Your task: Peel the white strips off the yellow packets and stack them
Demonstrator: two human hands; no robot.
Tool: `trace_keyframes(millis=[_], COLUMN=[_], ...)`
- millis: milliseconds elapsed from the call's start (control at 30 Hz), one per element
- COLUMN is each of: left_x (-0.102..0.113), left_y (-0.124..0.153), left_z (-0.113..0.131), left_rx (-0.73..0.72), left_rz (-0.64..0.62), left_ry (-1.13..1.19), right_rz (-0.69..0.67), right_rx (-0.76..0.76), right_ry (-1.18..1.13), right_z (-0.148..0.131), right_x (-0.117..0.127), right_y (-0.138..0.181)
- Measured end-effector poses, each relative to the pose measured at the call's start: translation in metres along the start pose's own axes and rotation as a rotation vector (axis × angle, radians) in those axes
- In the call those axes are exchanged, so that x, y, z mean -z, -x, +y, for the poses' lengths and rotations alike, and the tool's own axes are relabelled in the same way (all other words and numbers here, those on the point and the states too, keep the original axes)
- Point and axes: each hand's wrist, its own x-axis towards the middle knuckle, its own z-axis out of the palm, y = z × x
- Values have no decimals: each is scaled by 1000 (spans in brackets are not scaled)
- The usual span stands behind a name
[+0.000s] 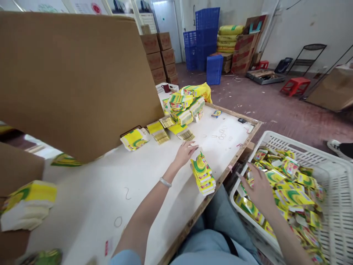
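Observation:
My left hand (185, 154), with a pale bangle on the wrist, is over the white tabletop, fingers stretched out and holding nothing that I can see. Its fingertips are at the upper end of a fanned stack of flat yellow-green cartons (202, 172); whether they touch it I cannot tell. My right hand (259, 189) is over the near side of a white plastic basket (335, 184), thumb and fingers apart. Beneath that hand lie many small yellow-green packets (293, 197), loosely heaped in the basket.
A large cardboard box (79, 81) stands along the table's far left side. Bundled yellow packaging (187, 105) and banded carton stacks (158, 132) lie beside it. Rubber bands (222, 135) are scattered on the tabletop. A wooden strip (220, 178) edges the table. Blue crates (205, 40) stand behind.

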Motion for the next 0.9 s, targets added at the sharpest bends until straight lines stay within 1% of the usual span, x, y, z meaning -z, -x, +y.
trace_keyframes(millis=[67,167,267,333,433,533,600,667,733,767,833,900], left_x=[4,5,7,10,12,1,-14,-30,-42,-46,-49,-47], left_y=[9,29,53,66,78,88,98,111,124,129,135,136], left_z=[15,48,81,94,100,99,99,101,102,101,100,97], left_rx=[-17,-60,-126,-120,-82,-102,-146,-137,-37,20,108,153], left_rz=[51,97,168,234,278,305,270,139,22,-3,-11,-22], left_ry=[11,64,144,187,270,457,595,684,723,732,728,710], right_rz=[0,48,49,21,3,-10,-4,34,56,57,41,40], right_rx=[49,152,175,157,138,93,71,86,138,158,158,118], right_ry=[-131,-288,-398,-473,-532,-563,-594,-601,-592,-587,-584,-581], right_z=[-30,-74,-102,-111,-113,-111,-111,-113,-116,-118,-120,-123], right_x=[-16,-36,-50,-56,-56,-48,-42,-39,-40,-42,-45,-46], right_y=[-11,-23,-28,-25,-18,-15,-17,-20,-23,-24,-24,-24])
